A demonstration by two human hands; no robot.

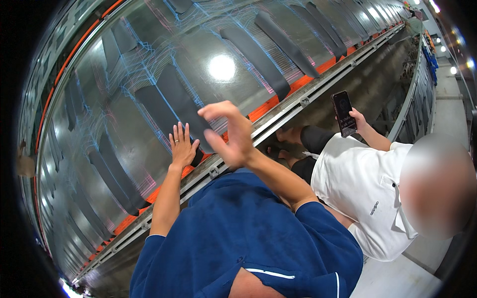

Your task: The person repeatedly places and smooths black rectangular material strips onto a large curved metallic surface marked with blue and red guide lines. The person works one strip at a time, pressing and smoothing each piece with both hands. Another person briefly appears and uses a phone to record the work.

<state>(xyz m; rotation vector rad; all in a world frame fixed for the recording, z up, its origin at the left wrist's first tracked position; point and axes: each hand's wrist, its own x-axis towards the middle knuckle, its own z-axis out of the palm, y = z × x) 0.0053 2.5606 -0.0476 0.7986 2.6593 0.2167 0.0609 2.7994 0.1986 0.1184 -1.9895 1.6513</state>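
Clock positions are taken from the centre of the view. The long grey bench (pixel 203 82) extends from 8 through 12 to 2 o'clock, carrying blue and pink lines. A co-worker in white (pixel 357 193) stands at 4 o'clock. The metal rail (pixel 293 107) follows the bench's near edge. The dark grey panel (pixel 159 104) lies at 10 o'clock, beside a similar piece.

The hands are apart. The left hand (pixel 183 148), at 9 o'clock, rests palm-down, fingers extended, at the panel's near end. The right hand (pixel 232 131), near centre, is blurred and curved, thumb apart, apparently empty; its contact cannot be told.

For good placement, press lightly with flat fingers, smooth outward without dragging, and check the edges against the blue lines.
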